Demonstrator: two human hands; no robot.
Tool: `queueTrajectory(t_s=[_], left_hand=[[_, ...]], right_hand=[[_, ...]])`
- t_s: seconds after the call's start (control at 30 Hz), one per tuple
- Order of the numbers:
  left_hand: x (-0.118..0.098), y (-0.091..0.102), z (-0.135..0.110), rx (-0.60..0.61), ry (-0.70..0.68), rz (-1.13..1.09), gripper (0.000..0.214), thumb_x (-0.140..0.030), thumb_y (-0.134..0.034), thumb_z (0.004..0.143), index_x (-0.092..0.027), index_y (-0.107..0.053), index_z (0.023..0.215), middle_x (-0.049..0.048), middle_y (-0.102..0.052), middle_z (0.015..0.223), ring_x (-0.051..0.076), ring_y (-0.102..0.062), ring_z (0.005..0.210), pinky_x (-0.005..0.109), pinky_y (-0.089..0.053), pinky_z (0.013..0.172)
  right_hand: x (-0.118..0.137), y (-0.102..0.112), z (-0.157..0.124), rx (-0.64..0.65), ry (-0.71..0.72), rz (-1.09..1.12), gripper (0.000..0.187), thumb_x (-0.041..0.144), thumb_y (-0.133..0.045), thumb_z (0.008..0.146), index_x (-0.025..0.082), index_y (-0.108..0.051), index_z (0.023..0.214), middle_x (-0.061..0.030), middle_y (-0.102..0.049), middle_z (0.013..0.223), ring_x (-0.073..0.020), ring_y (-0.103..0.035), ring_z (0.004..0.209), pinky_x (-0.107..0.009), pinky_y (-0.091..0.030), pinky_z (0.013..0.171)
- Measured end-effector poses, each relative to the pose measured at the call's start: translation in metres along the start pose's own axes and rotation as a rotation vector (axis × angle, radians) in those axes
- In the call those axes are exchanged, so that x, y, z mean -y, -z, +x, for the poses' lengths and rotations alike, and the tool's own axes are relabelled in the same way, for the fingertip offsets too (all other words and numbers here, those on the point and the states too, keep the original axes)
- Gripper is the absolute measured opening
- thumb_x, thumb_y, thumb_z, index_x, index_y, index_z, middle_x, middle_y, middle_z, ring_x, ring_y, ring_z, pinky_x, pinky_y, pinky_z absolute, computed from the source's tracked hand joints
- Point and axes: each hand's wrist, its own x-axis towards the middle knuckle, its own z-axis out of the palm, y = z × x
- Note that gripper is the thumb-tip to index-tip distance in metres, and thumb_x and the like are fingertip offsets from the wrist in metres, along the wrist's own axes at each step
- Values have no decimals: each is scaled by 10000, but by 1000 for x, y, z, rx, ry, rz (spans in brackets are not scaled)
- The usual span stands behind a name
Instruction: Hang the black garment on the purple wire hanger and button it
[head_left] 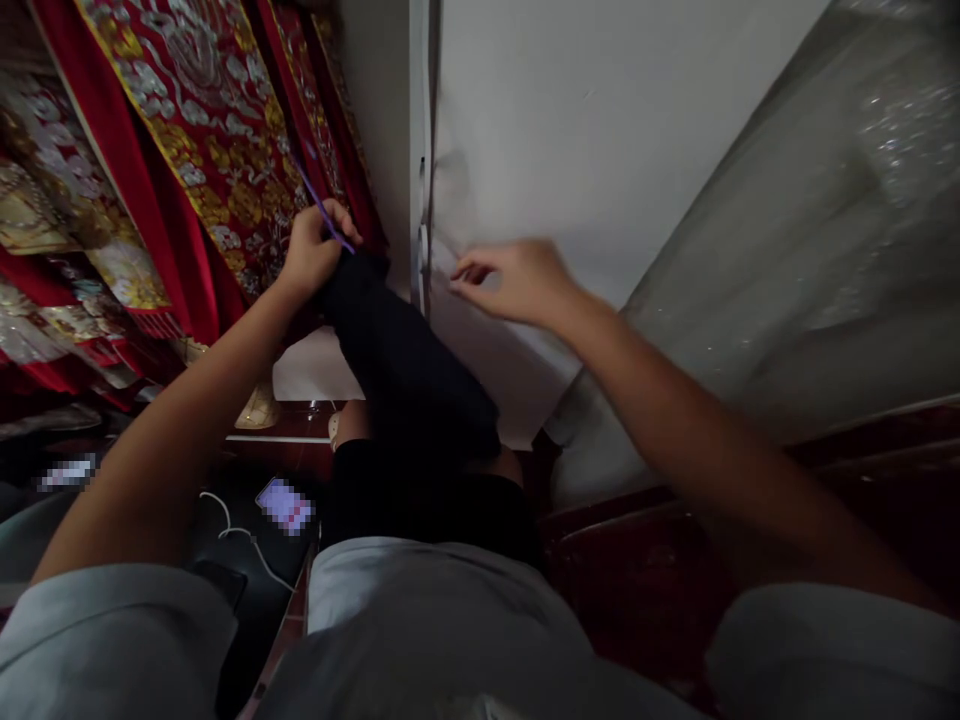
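**Both arms up, one on black cloth, one at the white sheet**

Left arm comes up from the lower left of the frame, bent a bit at the elbow. The left hand is clenched tight just left of centre, knuckles facing me. It's got the top end of a black cloth bunched in the fist, and the cloth hangs down toward the middle of the frame. A thin purple strip runs through the same grip and pokes out above it.

Right arm reaches in from the lower right, almost straight. The right hand sits palm down near centre, with the fingertips pinched together against the white sheet. Can't tell if it's actually gripping any of it.

Red embroidered hangings fill the upper left, just behind the left hand. Glittery grey fabric takes up the right side. A phone with a white cable lies lower left, under the left forearm
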Motion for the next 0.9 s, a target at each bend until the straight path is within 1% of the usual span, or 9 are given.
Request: queueTrajectory(t_s=[0.03,0.13,0.2,0.3,0.4,0.53,0.63,0.77,0.9], left_hand=[[-9,-6,-8,-19,-9,-26,57,-165,-527,969,-154,-582,980,68,-699,1038,271,-635,1208,432,-495,1021],[-41,-32,-34,52,-58,-119,80,-215,-615,950,-187,-630,1024,72,-707,1127,326,-613,1304,486,-504,1062],[-62,-50,-48,110,-85,-191,95,-249,-630,963,-200,-646,1043,76,-709,1179,331,-586,1355,499,-487,1109],[-82,-64,-56,204,-150,-342,119,-247,-557,1002,-196,-660,1033,91,-711,1258,299,-584,1380,483,-445,1182],[-74,-55,-49,273,-128,-473,135,-236,-618,952,-192,-672,1067,95,-692,1349,276,-581,1400,443,-430,1211],[-27,-16,-46,223,108,-539,412,-346,-824,823,-227,-685,1193,71,-684,1390,293,-597,1370,433,-486,1169],[11,3,-65,86,329,-629,527,-676,-616,932,-213,-717,1162,108,-735,1275,327,-647,1286,472,-525,1117],[36,-17,-103,160,522,-749,884,-925,-366,867,-192,-700,1232,179,-746,1234,383,-676,1244,534,-554,1053],[46,-59,-129,21,506,-740,611,-687,-738,817,-234,-700,1225,113,-701,1379,354,-602,1369,474,-511,1134]], right_hand=[[-9,-17,1,49,61,-63,472,539,-855,754,215,-760,1084,-102,-765,1082,-356,-689,1180,-575,-514,1103],[-33,-69,7,68,206,-141,1012,423,-922,667,217,-459,1543,-152,-470,1603,-391,-405,1516,-614,-362,1252],[-39,-95,11,-18,270,-187,1043,401,-845,771,186,-285,1625,-162,-290,1707,-365,-235,1606,-584,-219,1330],[-37,-105,9,-69,301,-216,970,366,-779,826,216,-252,1625,-126,-308,1694,-340,-231,1601,-526,-215,1348],[-41,-86,-1,-89,279,-298,1150,375,-899,625,216,-305,1597,-146,-391,1621,-406,-325,1527,-567,-309,1300],[-66,-42,-12,-228,187,-419,1148,364,-895,571,160,-353,1561,-208,-446,1535,-460,-407,1449,-648,-313,1246],[-87,-13,-5,-346,59,-472,1147,369,-895,587,123,-342,1561,-240,-431,1521,-482,-407,1436,-693,-298,1215],[-95,6,23,-412,-38,-477,1057,455,-895,647,126,-406,1524,-245,-451,1491,-489,-411,1423,-715,-298,1197],[-77,10,38,-355,34,-445,1016,580,-887,683,162,-451,1501,-229,-437,1518,-493,-396,1437,-740,-271,1204]])
